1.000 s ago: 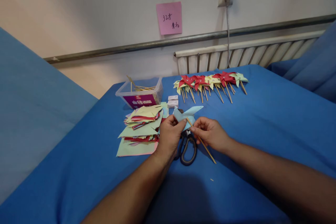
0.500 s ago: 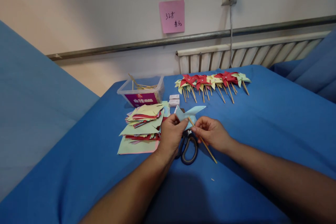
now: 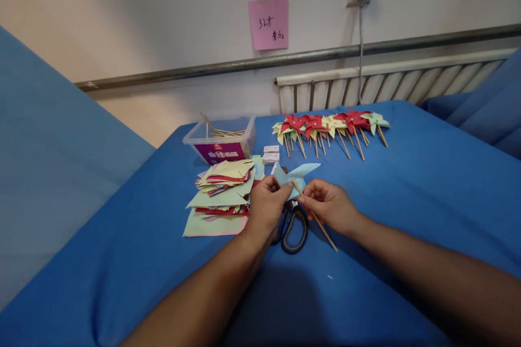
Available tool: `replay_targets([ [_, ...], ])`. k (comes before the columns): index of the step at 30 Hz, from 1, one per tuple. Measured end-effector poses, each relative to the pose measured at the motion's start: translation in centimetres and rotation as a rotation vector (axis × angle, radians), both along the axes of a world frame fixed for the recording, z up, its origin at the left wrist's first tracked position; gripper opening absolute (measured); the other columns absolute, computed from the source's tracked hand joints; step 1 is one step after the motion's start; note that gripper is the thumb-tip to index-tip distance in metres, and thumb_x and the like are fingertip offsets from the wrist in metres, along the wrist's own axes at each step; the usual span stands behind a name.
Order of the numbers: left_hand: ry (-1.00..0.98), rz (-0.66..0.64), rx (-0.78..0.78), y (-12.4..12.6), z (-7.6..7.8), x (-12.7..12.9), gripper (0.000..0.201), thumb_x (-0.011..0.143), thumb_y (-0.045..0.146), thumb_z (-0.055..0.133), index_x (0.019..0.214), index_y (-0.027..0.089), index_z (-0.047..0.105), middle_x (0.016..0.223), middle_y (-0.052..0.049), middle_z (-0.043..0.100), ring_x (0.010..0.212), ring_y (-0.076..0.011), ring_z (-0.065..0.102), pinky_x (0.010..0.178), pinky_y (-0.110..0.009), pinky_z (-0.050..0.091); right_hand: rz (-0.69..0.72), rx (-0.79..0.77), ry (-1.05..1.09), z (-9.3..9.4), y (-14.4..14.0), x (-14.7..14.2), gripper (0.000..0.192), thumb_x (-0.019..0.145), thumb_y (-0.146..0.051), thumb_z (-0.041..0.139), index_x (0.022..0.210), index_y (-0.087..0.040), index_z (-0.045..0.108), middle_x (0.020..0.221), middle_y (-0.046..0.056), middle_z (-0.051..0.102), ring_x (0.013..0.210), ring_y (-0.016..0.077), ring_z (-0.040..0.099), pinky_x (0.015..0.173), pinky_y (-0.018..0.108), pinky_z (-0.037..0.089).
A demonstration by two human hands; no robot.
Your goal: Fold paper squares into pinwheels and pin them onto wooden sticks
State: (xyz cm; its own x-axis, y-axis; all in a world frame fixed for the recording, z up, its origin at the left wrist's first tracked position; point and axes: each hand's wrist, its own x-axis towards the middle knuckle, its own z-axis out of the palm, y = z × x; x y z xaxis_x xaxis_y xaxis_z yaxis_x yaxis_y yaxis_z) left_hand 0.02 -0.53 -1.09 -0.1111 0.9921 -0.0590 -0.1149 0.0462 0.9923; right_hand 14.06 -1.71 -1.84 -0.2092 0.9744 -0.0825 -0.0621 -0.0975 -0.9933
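Note:
Pinched in my left hand [image 3: 266, 200] is a light blue paper pinwheel [image 3: 300, 172], its blades partly folded. A thin wooden stick [image 3: 325, 234] slants from the pinwheel down to the lower right. My right hand [image 3: 329, 203] has its fingers closed on the stick just below the paper. Black-handled scissors [image 3: 295, 233] lie on the cloth under my hands, their blades hidden. To the left of my left hand is a stack of coloured paper sheets [image 3: 220, 195] in yellow, green and red.
A clear plastic box [image 3: 222, 143] with several sticks stands behind the paper. Small white boxes [image 3: 271, 155] sit beside it. Finished pinwheels [image 3: 331, 124] lie in a row at the back. Blue cloth [image 3: 427, 184] covers the table; a wall and radiator [image 3: 391, 81] rise behind.
The view has shifted very slightly. My hands, the pinwheel and the stick keep nearly the same pose.

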Motion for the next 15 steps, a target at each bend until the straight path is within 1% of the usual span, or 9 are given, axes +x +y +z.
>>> replay_targets([
  [5,0.000,0.002,-0.013,-0.02,0.10,0.09,0.022,0.061,0.029,0.077,0.074,0.015,0.066,0.067,0.000,0.065,0.061,-0.0134,0.056,0.059,-0.025,0.041,0.025,-0.009,0.022,0.12,0.07,0.08,0.032,0.067,-0.044,0.073,0.067,-0.020,0.050,0.049,-0.006,0.054,0.040,0.0083,0.050,0.039,0.020,0.034],
  [11,-0.028,0.021,-0.009,0.12,0.18,-0.13,0.024,0.058,0.029,0.079,0.074,0.016,0.066,0.068,0.000,0.065,0.062,-0.0145,0.058,0.060,-0.026,0.042,0.076,-0.050,0.035,0.23,0.32,0.47,0.034,0.070,-0.048,0.071,0.070,-0.019,0.053,0.056,-0.004,0.059,0.043,0.0081,0.053,0.039,0.020,0.037],
  [15,-0.023,0.034,-0.013,0.18,0.25,-0.28,0.022,0.059,0.028,0.078,0.071,0.016,0.064,0.065,0.000,0.064,0.061,-0.0145,0.058,0.059,-0.026,0.042,0.086,-0.055,0.049,0.05,0.28,0.54,0.036,0.071,-0.051,0.070,0.072,-0.019,0.054,0.059,-0.004,0.061,0.044,0.0085,0.055,0.038,0.019,0.037],
])
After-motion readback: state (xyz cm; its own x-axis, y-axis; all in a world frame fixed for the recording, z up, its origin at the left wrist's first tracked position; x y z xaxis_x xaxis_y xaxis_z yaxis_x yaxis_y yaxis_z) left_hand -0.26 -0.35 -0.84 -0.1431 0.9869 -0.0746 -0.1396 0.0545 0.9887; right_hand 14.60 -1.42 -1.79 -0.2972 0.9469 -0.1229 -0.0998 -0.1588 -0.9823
